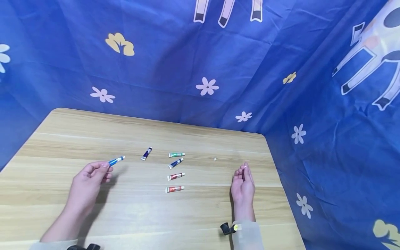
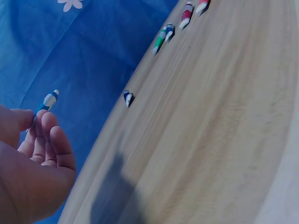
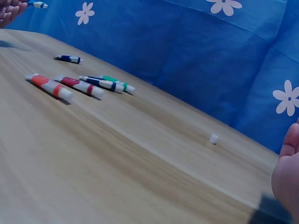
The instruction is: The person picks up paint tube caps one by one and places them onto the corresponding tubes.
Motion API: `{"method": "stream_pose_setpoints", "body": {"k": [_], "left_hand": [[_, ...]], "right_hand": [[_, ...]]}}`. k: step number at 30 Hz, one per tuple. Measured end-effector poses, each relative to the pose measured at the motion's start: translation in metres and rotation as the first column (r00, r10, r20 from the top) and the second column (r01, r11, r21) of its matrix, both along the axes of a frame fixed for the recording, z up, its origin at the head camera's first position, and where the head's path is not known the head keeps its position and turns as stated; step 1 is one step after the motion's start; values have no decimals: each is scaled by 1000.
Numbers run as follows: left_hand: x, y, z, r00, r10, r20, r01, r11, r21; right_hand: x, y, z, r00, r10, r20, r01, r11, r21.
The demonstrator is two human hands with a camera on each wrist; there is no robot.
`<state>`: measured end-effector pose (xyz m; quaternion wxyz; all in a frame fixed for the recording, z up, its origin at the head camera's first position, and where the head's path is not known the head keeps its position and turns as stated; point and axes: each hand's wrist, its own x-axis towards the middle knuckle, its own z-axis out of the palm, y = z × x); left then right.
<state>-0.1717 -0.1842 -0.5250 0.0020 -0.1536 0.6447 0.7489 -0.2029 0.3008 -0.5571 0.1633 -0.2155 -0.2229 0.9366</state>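
Observation:
My left hand (image 1: 89, 184) pinches a bright blue paint tube (image 1: 116, 160) between thumb and fingers, its white tip pointing away to the right. In the left wrist view the same blue tube (image 2: 46, 101) stands out past the fingertips, above the table. On the right, my right hand (image 1: 243, 187) is turned palm inward, with thumb and fingertips together around a tiny white cap (image 1: 245, 166). Another small white cap (image 1: 215, 159) stands on the wood to the left of that hand; it also shows as a white cap (image 3: 213, 139) in the right wrist view.
A dark blue tube (image 1: 146, 153) lies nearest the left hand. Mid-table lie a green tube (image 1: 176, 155), a navy tube (image 1: 176, 163), a dark red tube (image 1: 176, 176) and an orange-red tube (image 1: 174, 189). Blue patterned cloth (image 1: 175, 62) rises behind the wooden table (image 1: 140, 222).

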Motion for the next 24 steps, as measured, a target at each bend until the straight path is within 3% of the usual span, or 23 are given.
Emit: {"method": "stream_pose_setpoints", "body": {"k": [6,11,15,24], "left_hand": [[5,7,1,999,-32,9,32,999,42],[8,18,4,999,-43,15,43,998,44],[6,25,7,999,-40,9,39,999,37],[9,36,12,995,-79,53,80,997,-19]], "right_hand": [[5,-7,1,1000,6,2,-6,1000,-6],[11,-22,3,998,57,16,-59,990,131],[17,-38,4,991,137,-12,-128,952,278],[29,-58,10,968,248,-50,-198,868,456]]}}
